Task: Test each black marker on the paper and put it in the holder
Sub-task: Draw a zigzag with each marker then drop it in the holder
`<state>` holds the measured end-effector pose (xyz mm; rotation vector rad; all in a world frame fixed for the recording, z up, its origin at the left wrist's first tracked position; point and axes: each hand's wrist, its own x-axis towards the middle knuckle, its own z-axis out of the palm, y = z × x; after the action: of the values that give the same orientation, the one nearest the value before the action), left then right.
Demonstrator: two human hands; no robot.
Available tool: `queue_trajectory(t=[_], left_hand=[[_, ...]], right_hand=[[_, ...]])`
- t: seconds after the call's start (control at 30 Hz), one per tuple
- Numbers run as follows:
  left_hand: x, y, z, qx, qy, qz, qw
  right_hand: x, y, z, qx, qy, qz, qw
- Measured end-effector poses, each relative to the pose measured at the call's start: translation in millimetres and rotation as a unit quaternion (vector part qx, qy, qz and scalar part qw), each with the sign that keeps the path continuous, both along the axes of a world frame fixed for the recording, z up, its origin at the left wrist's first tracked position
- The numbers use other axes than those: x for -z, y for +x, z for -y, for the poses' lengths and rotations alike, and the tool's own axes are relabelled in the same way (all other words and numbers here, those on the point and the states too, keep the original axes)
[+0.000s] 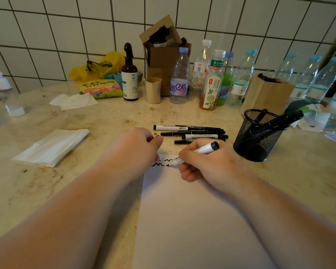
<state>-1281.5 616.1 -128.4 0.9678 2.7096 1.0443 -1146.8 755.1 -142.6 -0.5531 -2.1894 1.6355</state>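
Observation:
My right hand (208, 164) grips a white-barrelled black marker (199, 151), its tip down on the white paper (192, 210) at the end of a black wavy line (160, 163). My left hand (138, 148) rests curled on the paper's top left corner and pinches a small dark thing, apparently the marker's cap (156, 136). Several more markers (192, 133) lie in a loose pile just beyond my hands. The black mesh holder (258, 136) stands to the right with several markers leaning in it.
Several plastic bottles (179, 76), a spray bottle (129, 74), a paper cup (153, 90), a cardboard box (163, 45) and a brown paper bag (268, 96) line the back of the marble table. A folded plastic bag (52, 146) lies to the left.

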Motion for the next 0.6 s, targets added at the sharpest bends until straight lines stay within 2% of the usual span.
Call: queue_trajectory(t=[0.6], left_hand=[[-5.0,3.4,0.7,0.002,0.001,0.018,1.0]], right_hand=[[-0.6,-0.7,-4.1,0.052,-0.024,0.007,0.998]])
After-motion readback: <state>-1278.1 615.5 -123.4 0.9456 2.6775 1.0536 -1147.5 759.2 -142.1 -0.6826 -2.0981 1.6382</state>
